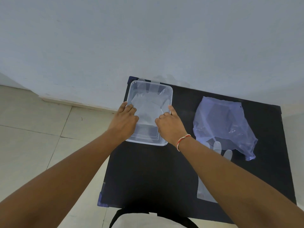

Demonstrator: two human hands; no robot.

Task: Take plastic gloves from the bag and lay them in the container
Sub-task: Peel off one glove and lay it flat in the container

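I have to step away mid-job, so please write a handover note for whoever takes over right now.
Left hand: fingers curled over the container's left rim, inside it.
Right hand: fingers curled into the container at its right rim; whether they pinch a glove is unclear.
Container: at the black table's far left corner, with clear gloves lying in it.
Bag: to the right, with more glove fingers poking from its near edge.
Done: some gloves laid in.
Left: take out the rest and lay them in.

Black table, clear container at far left, bluish bag, possibly a glove (near edge)
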